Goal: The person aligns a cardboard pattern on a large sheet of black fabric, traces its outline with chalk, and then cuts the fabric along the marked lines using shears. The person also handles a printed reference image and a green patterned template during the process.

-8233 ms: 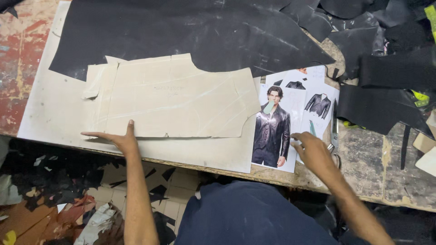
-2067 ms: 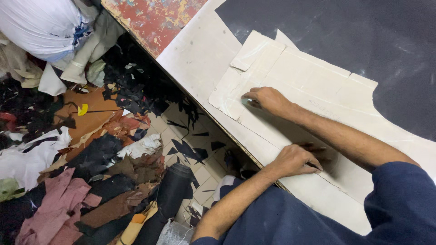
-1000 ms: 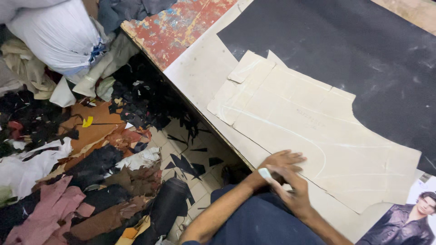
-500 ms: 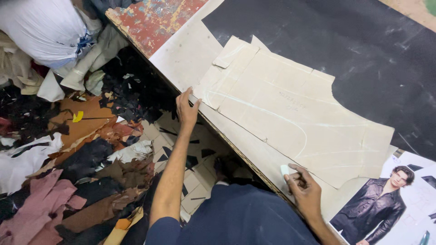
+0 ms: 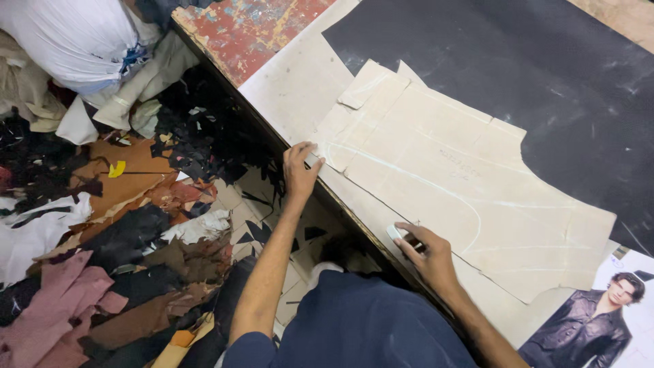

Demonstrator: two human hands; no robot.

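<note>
The person wears a dark navy short-sleeved shirt; both forearms are bare, with no gloves.

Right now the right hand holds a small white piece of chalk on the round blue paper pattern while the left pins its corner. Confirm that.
Not quite: the paper pattern is beige and angular. In the head view, the right hand holds the white chalk; the left hand pins the corner.

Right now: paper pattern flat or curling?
Flat. The paper pattern lies spread on the table; left hand pins its corner.
</note>
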